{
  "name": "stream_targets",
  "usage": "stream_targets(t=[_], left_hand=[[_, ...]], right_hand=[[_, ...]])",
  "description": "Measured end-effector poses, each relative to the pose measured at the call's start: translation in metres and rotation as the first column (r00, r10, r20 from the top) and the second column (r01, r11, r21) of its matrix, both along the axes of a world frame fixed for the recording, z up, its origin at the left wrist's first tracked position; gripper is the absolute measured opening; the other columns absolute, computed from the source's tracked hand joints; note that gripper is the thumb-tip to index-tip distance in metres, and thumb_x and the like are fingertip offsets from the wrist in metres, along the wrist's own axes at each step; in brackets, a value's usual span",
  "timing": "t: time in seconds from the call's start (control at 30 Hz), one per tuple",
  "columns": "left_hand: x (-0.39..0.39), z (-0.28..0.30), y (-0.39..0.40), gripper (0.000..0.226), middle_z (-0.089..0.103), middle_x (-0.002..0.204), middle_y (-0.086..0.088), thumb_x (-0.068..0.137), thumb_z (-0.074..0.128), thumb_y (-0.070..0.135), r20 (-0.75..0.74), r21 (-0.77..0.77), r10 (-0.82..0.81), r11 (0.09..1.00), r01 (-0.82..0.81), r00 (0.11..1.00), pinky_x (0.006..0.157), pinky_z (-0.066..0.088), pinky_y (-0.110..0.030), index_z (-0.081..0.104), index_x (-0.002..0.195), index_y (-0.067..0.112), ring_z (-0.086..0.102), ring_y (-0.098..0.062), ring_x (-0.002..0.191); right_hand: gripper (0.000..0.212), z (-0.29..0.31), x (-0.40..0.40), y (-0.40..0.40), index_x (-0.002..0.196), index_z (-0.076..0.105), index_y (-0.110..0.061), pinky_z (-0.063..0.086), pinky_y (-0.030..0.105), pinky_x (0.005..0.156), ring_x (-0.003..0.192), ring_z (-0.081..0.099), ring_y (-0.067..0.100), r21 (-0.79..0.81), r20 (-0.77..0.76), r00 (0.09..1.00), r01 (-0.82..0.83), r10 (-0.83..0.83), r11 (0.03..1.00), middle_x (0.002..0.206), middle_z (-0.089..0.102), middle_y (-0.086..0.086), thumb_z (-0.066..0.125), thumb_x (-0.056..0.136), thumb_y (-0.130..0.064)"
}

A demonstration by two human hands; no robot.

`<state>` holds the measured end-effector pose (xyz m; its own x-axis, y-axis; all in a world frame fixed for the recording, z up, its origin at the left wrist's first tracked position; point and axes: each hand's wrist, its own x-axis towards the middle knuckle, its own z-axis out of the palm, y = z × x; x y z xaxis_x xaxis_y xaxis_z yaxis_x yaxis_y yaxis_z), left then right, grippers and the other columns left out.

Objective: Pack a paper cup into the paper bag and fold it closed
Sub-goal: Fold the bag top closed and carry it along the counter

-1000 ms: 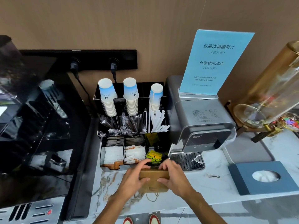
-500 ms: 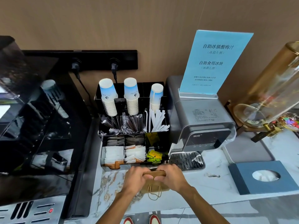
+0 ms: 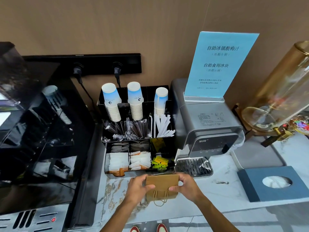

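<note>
A brown paper bag (image 3: 161, 186) is held upright on the marble table (image 3: 222, 185), just in front of the black organizer (image 3: 138, 131). Its upper part is seen as a flat folded flap, with the twine handles (image 3: 161, 198) hanging loose below it against the front face. The flap's left edge is pinched by the left hand (image 3: 138, 188), thumb on the near face and fingers behind; the right edge is pinched likewise by the right hand (image 3: 185, 186). The paper cup packed for the task cannot be seen; whether it lies inside the bag cannot be told. Three stacks of inverted paper cups (image 3: 134, 99) are stored in the organizer's rear compartments, with wrapped straws and sachets in front. A grey dispenser (image 3: 210, 131) is placed just right of the organizer, a blue sign (image 3: 220, 64) on top. A blue tissue box (image 3: 274, 185) is set well apart at the right.
</note>
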<state>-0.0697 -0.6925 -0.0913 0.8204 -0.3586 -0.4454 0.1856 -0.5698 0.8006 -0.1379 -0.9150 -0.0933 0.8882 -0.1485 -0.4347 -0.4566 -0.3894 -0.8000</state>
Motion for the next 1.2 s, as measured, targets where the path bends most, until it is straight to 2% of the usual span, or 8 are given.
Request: stream_targets(t=[0.17, 0.43, 0.73, 0.87, 0.93, 1.03, 1.13, 1.2], left_hand=[[-0.004, -0.007, 0.003, 0.039, 0.078, 0.113, 0.001, 0.079, 0.084, 0.004, -0.083, -0.051, 0.029, 0.998, -0.034, 0.996, 0.106, 0.053, -0.039, 0.075, 0.115, 0.015, 0.069, -0.018, 0.113], [-0.002, -0.006, -0.003, 0.030, 0.081, 0.103, 0.007, 0.078, 0.083, 0.004, -0.089, -0.050, 0.096, 0.994, -0.100, 0.991, 0.098, 0.058, -0.032, 0.081, 0.105, 0.017, 0.075, -0.006, 0.096], [0.001, 0.003, -0.006, 0.010, 0.083, 0.091, -0.001, 0.085, 0.079, 0.007, -0.121, -0.070, 0.153, 0.984, -0.163, 0.981, 0.085, 0.063, -0.035, 0.083, 0.093, 0.012, 0.079, -0.018, 0.087], [0.006, 0.021, -0.004, 0.019, 0.083, 0.080, 0.005, 0.086, 0.077, 0.007, -0.136, -0.112, 0.169, 0.976, -0.184, 0.976, 0.058, 0.057, -0.018, 0.081, 0.078, 0.024, 0.078, -0.011, 0.073], [0.012, 0.033, -0.002, 0.014, 0.083, 0.080, 0.001, 0.087, 0.077, 0.008, -0.135, -0.142, 0.177, 0.970, -0.195, 0.975, 0.059, 0.059, -0.023, 0.081, 0.078, 0.019, 0.078, -0.015, 0.073], [0.023, 0.053, 0.001, 0.012, 0.083, 0.082, -0.004, 0.085, 0.078, 0.007, -0.098, -0.181, 0.161, 0.968, -0.177, 0.982, 0.078, 0.062, -0.036, 0.081, 0.075, 0.014, 0.078, -0.022, 0.081], [0.034, 0.076, 0.004, 0.015, 0.082, 0.083, -0.008, 0.085, 0.077, 0.001, -0.098, -0.242, 0.133, 0.958, -0.153, 0.986, 0.077, 0.063, -0.036, 0.082, 0.075, 0.011, 0.078, -0.024, 0.081], [0.041, 0.091, 0.007, 0.015, 0.083, 0.085, -0.009, 0.085, 0.076, 0.000, -0.096, -0.295, 0.118, 0.945, -0.141, 0.988, 0.075, 0.064, -0.032, 0.083, 0.079, 0.011, 0.079, -0.024, 0.081]], right_hand=[[0.039, -0.006, 0.002, -0.002, 0.108, 0.076, -0.022, 0.053, 0.010, 0.079, 0.093, 0.070, 0.001, -0.014, -0.038, 0.999, -0.022, 0.022, 1.000, 0.100, 0.077, -0.013, 0.087, 0.072, -0.010], [0.039, -0.009, 0.001, 0.005, 0.068, 0.066, -0.039, 0.046, 0.003, 0.063, 0.067, 0.064, -0.018, -0.041, -0.072, 0.996, 0.043, -0.046, 0.998, 0.064, 0.068, -0.037, 0.077, 0.082, -0.004], [0.053, -0.006, -0.002, 0.009, 0.041, 0.056, -0.028, 0.042, 0.004, 0.051, 0.049, 0.057, -0.012, -0.085, -0.047, 0.990, 0.132, -0.136, 0.988, 0.046, 0.061, -0.027, 0.075, 0.085, -0.005], [0.020, 0.014, 0.002, 0.010, 0.070, 0.069, -0.006, 0.051, 0.022, 0.063, 0.065, 0.065, 0.017, -0.081, 0.054, 0.988, 0.148, -0.144, 0.986, 0.072, 0.074, 0.006, 0.073, 0.088, -0.013], [0.028, 0.026, 0.006, 0.011, 0.083, 0.062, 0.012, 0.052, 0.031, 0.066, 0.067, 0.062, 0.026, -0.053, 0.109, 0.984, 0.147, -0.140, 0.988, 0.081, 0.071, 0.023, 0.070, 0.090, -0.013], [0.024, 0.050, 0.013, 0.015, 0.072, 0.064, 0.002, 0.052, 0.031, 0.059, 0.059, 0.058, 0.011, -0.010, 0.120, 0.980, 0.159, -0.157, 0.987, 0.061, 0.064, -0.001, 0.069, 0.091, -0.012], [0.041, 0.073, 0.018, 0.016, 0.059, 0.070, -0.030, 0.051, 0.017, 0.050, 0.050, 0.060, -0.003, 0.045, 0.137, 0.979, 0.143, -0.148, 0.989, 0.049, 0.062, -0.017, 0.066, 0.093, -0.008], [0.031, 0.086, 0.023, 0.017, 0.065, 0.070, -0.021, 0.050, 0.022, 0.049, 0.048, 0.058, 0.005, 0.095, 0.149, 0.975, 0.154, -0.167, 0.984, 0.050, 0.059, -0.011, 0.064, 0.094, -0.010]])
